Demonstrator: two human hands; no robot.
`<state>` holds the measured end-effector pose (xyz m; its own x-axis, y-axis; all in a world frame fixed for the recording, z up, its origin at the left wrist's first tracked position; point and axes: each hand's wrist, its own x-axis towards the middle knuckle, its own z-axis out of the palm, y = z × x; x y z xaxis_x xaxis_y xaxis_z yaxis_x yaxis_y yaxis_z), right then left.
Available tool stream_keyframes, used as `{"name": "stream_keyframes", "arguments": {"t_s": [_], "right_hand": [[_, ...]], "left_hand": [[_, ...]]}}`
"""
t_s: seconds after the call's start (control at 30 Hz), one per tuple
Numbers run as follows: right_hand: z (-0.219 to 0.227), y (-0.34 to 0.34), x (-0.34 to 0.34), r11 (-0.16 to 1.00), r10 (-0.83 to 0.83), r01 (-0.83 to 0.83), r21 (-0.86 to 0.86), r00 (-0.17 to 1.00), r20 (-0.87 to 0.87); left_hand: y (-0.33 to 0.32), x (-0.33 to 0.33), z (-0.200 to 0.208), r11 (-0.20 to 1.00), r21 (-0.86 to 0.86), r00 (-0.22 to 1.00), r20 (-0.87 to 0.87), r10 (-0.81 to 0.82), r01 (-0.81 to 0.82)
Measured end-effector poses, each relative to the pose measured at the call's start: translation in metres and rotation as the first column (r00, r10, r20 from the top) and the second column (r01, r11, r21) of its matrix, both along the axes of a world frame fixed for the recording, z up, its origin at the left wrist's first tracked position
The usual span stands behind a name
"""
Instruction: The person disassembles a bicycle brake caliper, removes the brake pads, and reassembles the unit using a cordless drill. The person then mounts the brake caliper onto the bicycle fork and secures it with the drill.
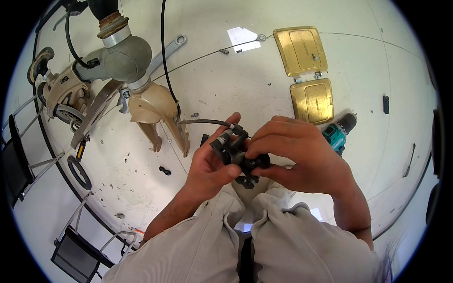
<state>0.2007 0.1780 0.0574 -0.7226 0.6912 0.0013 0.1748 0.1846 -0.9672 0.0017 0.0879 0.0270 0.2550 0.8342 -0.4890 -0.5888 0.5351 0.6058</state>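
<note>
A black and grey brake caliper [234, 154] is held between both hands above my knees. My left hand [204, 170] cradles its left side, thumb against the lower part. My right hand [302, 153] is closed on the other side, with fingertips around a black rounded piece [258, 162] of the caliper. A black cable [204, 121] runs from the caliper's top leftward to a beige fork [155, 106]. My fingers cover part of the caliper, so what exactly the right fingertips pinch is partly hidden.
Beyond my right hand lie a teal power drill [336, 137] and two brass-coloured plates [301, 51]. A wrench [175, 45] lies behind the fork. Small loose parts [164, 170] are scattered on the white surface. Black mesh chairs [78, 257] stand at the left.
</note>
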Motion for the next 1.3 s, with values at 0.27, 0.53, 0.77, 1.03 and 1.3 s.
{"name": "stream_keyframes", "arguments": {"t_s": [0.27,0.53,0.77,1.03,1.3], "right_hand": [[0.000,-0.002,-0.003,0.998,0.008,-0.008,0.060,1.000,-0.002],[0.001,0.003,0.000,0.999,-0.007,0.010,0.042,0.998,-0.070],[0.002,0.000,-0.003,0.996,-0.001,0.003,0.093,1.000,-0.027],[-0.003,0.004,-0.001,1.000,-0.022,0.024,0.020,0.998,-0.063],[-0.030,0.002,0.008,0.679,-0.344,0.055,-0.732,0.905,-0.251]], "left_hand": [[0.005,-0.003,0.006,0.997,0.031,0.995,-0.075,-0.066,0.068],[0.007,-0.011,0.004,0.993,0.045,0.994,0.006,-0.113,0.112],[0.007,-0.013,0.004,0.992,0.055,0.993,0.036,-0.112,0.110],[0.008,-0.007,0.011,0.996,0.052,0.990,-0.126,-0.066,0.073],[0.022,-0.005,0.037,0.988,-0.124,0.991,-0.089,-0.103,0.092]]}}
